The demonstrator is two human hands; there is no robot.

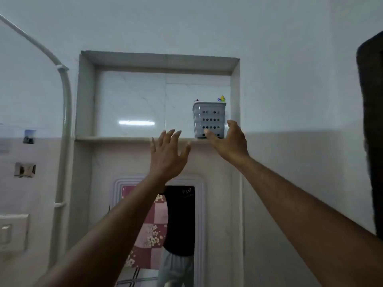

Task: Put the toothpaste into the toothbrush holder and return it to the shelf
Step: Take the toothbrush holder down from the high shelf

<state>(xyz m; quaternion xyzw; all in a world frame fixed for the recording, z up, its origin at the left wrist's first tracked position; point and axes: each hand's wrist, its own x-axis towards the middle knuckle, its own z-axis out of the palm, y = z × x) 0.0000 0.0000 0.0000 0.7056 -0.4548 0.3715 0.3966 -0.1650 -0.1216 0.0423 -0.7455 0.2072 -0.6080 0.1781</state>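
Observation:
A grey perforated toothbrush holder (209, 119) stands upright at the right end of the recessed wall shelf (124, 139). Small coloured tips (221, 98) poke above its rim; I cannot tell whether the toothpaste is among them. My right hand (230, 141) is raised at the holder's lower front, fingers spread, thumb at its right side, fingertips at its base; a grip is not visible. My left hand (167, 156) is raised just below the shelf edge, left of the holder, fingers apart and holding nothing.
The niche's right wall (235, 100) stands close beside the holder. A mirror (159, 230) hangs below the shelf. A white pipe (66, 112) runs down the left wall, with a switch plate (12, 230) lower left. A dark object (371, 121) fills the right edge.

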